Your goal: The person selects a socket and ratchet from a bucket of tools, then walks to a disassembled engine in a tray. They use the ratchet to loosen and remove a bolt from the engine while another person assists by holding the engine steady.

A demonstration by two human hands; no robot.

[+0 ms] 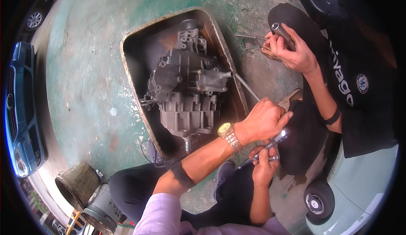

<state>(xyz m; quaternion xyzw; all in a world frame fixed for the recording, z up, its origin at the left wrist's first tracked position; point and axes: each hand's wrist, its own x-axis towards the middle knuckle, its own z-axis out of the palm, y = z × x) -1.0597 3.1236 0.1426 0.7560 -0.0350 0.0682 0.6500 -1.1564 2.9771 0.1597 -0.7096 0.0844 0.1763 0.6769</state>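
A grey metal gearbox (186, 91) lies in a rusty, oily metal tray (131, 82) on the green concrete floor. A long thin metal bar (247, 89) runs from the gearbox's right side toward my left hand (265, 120). That hand wears a gold watch and is closed around the near end of the bar, just above the chrome head of a ratchet wrench (280, 136). My right hand (263, 166) sits just below it and grips the wrench's handle. Both hands hover over my dark trousers, to the right of the tray.
Another person in a black shirt crouches at the right; that person's hands (289, 46) hold a dark cylindrical tool and a thin rod. A blue car (19, 108) stands at the left, a pale green vehicle's wheel (318, 200) at lower right, and buckets (78, 184) at lower left.
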